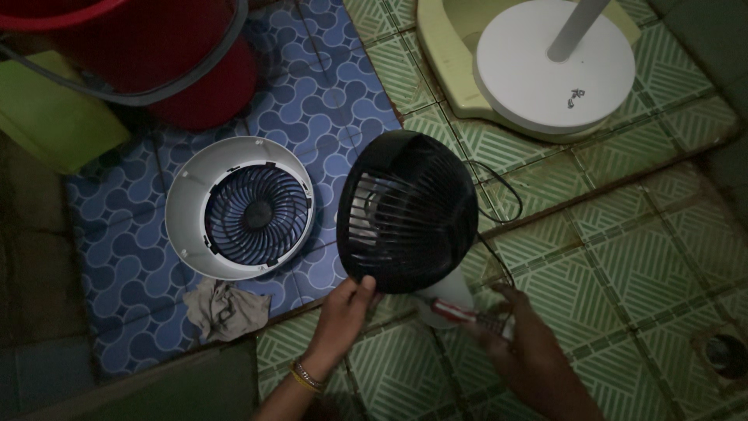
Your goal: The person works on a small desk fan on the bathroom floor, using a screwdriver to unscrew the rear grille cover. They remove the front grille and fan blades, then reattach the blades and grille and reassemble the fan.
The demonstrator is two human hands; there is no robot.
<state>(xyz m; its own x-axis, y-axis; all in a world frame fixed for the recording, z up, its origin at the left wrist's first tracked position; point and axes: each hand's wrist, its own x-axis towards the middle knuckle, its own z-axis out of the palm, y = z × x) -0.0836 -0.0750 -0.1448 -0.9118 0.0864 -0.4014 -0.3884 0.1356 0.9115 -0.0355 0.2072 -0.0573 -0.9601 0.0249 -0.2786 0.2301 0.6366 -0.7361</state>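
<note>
A black domed fan grille [407, 210] stands tilted over the green tiled floor, with a white fan body partly hidden behind it. My left hand [343, 316], a bangle on its wrist, grips the grille's lower rim. My right hand [520, 347] is low at the right, holding a small red-and-white tool [460, 312] close to the fan's white base; the dim light hides how the fingers lie. A white round fan cover [240, 207] with a spiral grille lies flat on the blue tiles to the left.
A crumpled grey rag [226, 309] lies below the white cover. A red bucket [156, 54] and a green object [54, 109] stand at top left. A white fan stand base [555, 66] with small screws [575, 97] rests at top right. A floor drain [728, 355] is at the right.
</note>
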